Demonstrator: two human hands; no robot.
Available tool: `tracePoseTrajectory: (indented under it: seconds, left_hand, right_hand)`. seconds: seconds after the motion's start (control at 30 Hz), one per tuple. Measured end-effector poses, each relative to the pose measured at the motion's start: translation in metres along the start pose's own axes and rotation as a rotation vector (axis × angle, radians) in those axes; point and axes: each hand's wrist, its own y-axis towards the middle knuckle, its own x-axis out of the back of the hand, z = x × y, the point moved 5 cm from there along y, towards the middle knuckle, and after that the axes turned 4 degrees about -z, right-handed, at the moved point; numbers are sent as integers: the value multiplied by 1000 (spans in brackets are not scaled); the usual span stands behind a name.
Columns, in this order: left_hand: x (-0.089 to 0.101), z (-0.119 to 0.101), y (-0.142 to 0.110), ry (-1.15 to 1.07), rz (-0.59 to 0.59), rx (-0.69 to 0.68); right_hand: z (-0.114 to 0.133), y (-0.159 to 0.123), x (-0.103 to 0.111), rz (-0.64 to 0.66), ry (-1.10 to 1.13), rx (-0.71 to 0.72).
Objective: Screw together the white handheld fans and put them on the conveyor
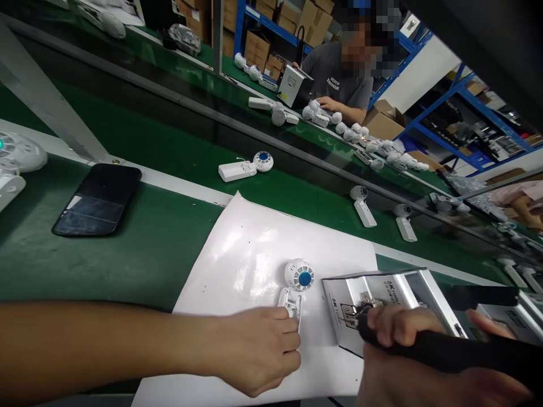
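A small white handheld fan (297,282) with a blue centre lies on a white sheet (250,249) in front of me. My left hand (261,350) is closed around the fan's handle and holds it down on the sheet. My right hand (407,339) grips a long black tool (458,350) whose tip meets a silver metal fixture (394,294) just right of the fan.
A black phone (98,199) lies on the green bench at left. More white fans (246,167) ride the green belt (178,152) beyond. A person in a grey shirt (339,79) works across the belt with several fan parts. Cardboard boxes and blue shelves stand behind.
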Motion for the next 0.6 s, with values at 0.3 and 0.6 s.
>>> tracePoseTrajectory:
  seconds: [0.3,0.6]
  left_hand:
    - [-3,1,1,-5,14,-20]
    - [-4,1,1,2,-14,-14]
  right_hand:
    - [-21,-23,-62,228,222,-185]
    - [-41,-35,-69,233,241,-239]
